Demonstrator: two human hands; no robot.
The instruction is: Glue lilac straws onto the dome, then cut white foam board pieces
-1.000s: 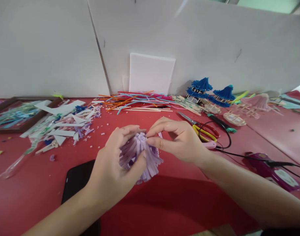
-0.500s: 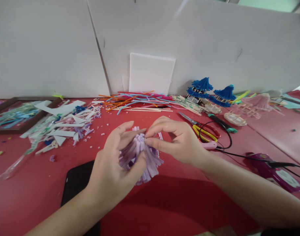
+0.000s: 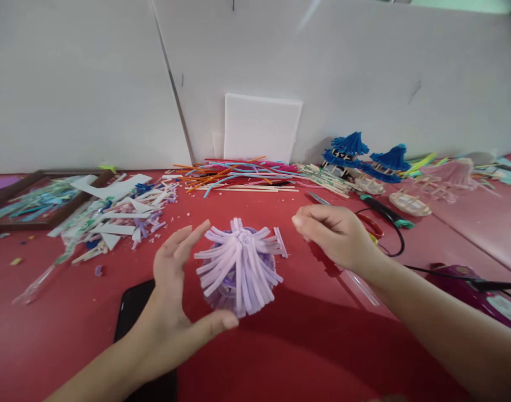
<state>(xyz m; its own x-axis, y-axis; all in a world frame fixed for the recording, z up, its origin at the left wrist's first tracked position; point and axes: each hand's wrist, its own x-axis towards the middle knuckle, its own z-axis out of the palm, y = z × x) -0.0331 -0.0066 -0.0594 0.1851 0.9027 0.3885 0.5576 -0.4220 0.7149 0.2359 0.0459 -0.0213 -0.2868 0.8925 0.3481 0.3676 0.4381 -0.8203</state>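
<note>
Red tabletop [image 3: 226,368], pale partition [image 3: 113,84] behind. Central item: one lilac fringed piece [image 3: 249,279], standing on the tabletop between the two hands, strips fanning from a knotted crown [image 3: 244,238] over a darker purple body. At its right edge, one short lilac strip [image 3: 281,242], set crosswise.

Left hand [image 3: 167,296]: thumb and fingers spread about the near and left sides; firm contact uncertain. Right hand [image 3: 339,234]: apart from the piece, thumb and forefinger pressed together; nothing discernible between them. Beneath it, one clear rod [image 3: 364,289].

Handling note, by judgement: steady the body low and lightly, work strips singly near the crown, press briefly, avoid flattening the fringe or snagging neighbours.

Outlying: black phone [image 3: 132,307], partly under the left forearm; scrap heap [image 3: 125,215]; coloured sticks [image 3: 239,173]; scissors [image 3: 372,225], part-hidden; blue-roofed models [image 3: 391,159].
</note>
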